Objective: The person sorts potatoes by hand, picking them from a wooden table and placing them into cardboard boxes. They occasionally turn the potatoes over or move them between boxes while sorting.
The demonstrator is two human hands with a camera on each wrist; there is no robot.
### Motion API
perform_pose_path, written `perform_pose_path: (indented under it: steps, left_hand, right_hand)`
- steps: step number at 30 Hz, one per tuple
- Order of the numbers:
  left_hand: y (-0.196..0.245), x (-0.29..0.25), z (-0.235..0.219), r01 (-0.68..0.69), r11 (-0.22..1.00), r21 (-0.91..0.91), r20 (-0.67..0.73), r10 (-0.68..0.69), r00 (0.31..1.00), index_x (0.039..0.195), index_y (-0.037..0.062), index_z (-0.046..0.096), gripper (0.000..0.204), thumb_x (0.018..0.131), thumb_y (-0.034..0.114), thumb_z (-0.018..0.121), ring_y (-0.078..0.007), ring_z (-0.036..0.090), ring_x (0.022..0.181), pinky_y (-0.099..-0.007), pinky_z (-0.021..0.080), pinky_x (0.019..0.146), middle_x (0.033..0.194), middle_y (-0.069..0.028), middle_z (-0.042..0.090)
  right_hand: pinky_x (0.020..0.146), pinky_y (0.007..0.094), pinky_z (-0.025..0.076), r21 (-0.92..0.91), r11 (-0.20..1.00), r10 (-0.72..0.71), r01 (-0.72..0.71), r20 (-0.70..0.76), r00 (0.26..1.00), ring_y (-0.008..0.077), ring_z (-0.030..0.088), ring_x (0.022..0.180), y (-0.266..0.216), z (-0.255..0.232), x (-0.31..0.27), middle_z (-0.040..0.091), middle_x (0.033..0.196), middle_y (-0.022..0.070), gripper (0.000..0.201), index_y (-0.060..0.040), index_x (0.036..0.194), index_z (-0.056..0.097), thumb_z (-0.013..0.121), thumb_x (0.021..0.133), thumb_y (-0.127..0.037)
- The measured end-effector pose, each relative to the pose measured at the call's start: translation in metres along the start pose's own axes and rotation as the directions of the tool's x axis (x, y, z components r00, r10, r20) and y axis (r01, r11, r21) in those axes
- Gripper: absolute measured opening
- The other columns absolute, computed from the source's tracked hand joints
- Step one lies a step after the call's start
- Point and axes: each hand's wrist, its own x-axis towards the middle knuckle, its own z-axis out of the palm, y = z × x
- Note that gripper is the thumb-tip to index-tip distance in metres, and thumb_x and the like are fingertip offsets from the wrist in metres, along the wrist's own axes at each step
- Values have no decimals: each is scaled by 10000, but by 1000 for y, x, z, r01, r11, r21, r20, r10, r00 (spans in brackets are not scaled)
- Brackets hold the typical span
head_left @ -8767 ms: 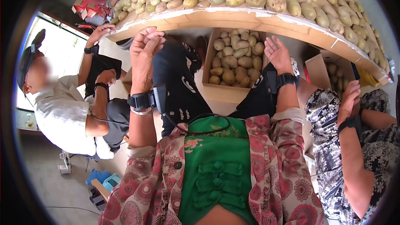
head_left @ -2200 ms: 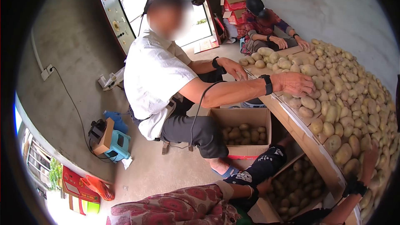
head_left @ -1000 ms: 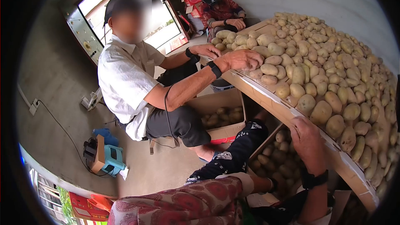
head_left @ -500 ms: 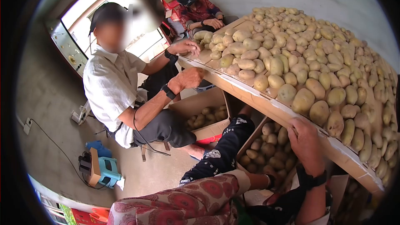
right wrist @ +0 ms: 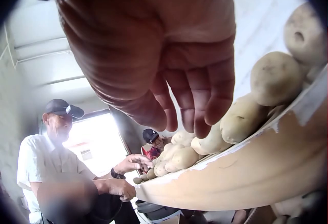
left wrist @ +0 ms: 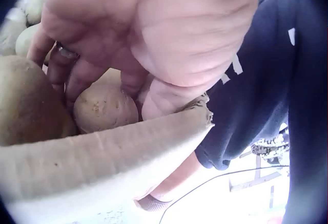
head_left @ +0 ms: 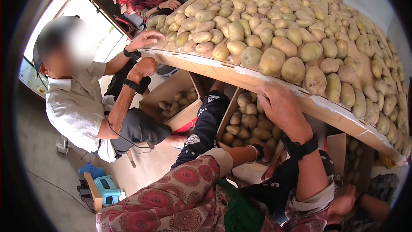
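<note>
My left hand [head_left: 262, 149] is down at the near rim of a cardboard box [head_left: 224, 122] of potatoes below the table. In the left wrist view, the fingers of my left hand [left wrist: 148, 24] hang loosely around a potato [left wrist: 106, 108], with the thumb beside it along the box rim [left wrist: 102, 155]. My right hand [head_left: 283, 105] is at the table's front edge [head_left: 240, 71], its fingers loosely bent and holding nothing. The right wrist view shows my right hand [right wrist: 154, 45] palm on, fingers overlapping the nearest potatoes [right wrist: 243, 119] on the table.
Potatoes [head_left: 296, 38] cover the table in a thick layer. A person [head_left: 71, 94] in a white shirt sits at left near another potato box [head_left: 180, 118]. Someone in red [head_left: 150, 0] sits beyond. A third potato box [head_left: 337, 150] stands at right.
Both hands were raised over the lap; since then the left went down to the box and the right to the potatoes, then the table edge. The view swung left, then partly back.
</note>
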Motion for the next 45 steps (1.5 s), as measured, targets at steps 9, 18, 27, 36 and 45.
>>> perform_pose_path:
  steps: [9,18,27,36,45]
  left_hand:
    - [28,-87,-97,16,998,-63,102,-10,995,1144,92,574,372,826,259,476,-320,543,1075,-471,397,887,1142,-138,592]
    - [-23,-250,-213,-357,371,-857,-311,179,933,1284,80,443,389,921,206,504,-151,523,1034,-285,434,885,1172,-63,530]
    - [-55,-315,-383,-237,968,-85,-996,-88,-4,1248,94,509,423,845,149,625,-186,533,1002,-279,429,854,1111,-116,561]
    - [-92,-229,-381,327,942,-70,-971,-140,194,1184,121,540,411,912,405,425,-368,448,1157,-410,379,952,1204,-196,502]
    - [-82,-267,-366,-277,960,-41,-999,-36,22,1182,-23,489,427,870,263,544,-344,492,1104,-396,362,949,1165,-237,535]
  right_hand:
    - [751,453,446,15,1000,-12,12,-13,1000,369,566,816,6,2,-2,599,822,194,140,-2,858,596,552,792,-117]
    - [770,441,452,-12,998,62,-63,-83,995,361,579,853,10,-27,0,619,880,191,157,-15,920,610,549,811,-110]
    - [700,386,473,166,960,258,-225,-218,941,319,615,785,18,-49,5,631,823,182,139,2,904,610,586,803,-90]
    - [688,385,466,91,978,202,-187,-204,958,321,604,755,25,-46,-2,622,802,181,145,9,906,594,572,809,-96]
    - [622,424,423,-134,991,-4,-31,-255,967,372,541,679,45,-38,0,590,772,183,149,-32,822,571,503,798,-162]
